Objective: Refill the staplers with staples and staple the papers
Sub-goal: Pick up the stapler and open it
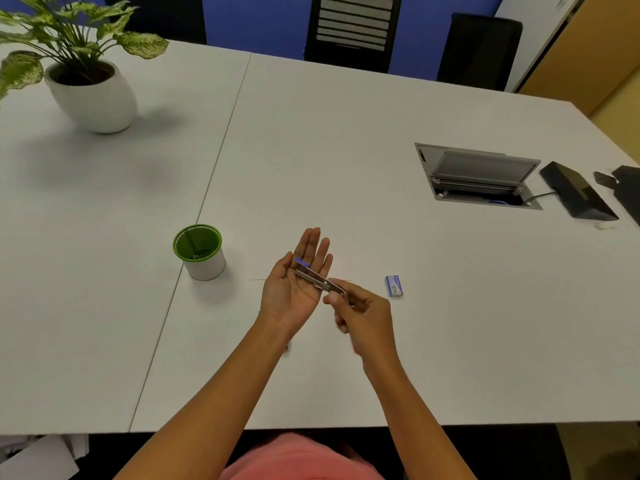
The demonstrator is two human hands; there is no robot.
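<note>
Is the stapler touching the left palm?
Touching. In the head view the stapler lies across the open left hand, its other end pinched by the right hand.

Shiny metal stapler (320,280); matt table (311,150)

You have a white table (346,133) under everything. The stapler (320,279) shows silver metal with a blue tip at its far end. Right of it, the staple box (394,286) is blue and white. On the left, your cup (201,251) is white outside, green on rim and inside. Far left, the plant (69,29) has green leaves mottled with cream, in a white pot (93,95). Far wall (259,19): blue. Chairs (353,29): black, the middle one with pale horizontal stripes. Near edge, your shirt (304,459) is pink.
</note>
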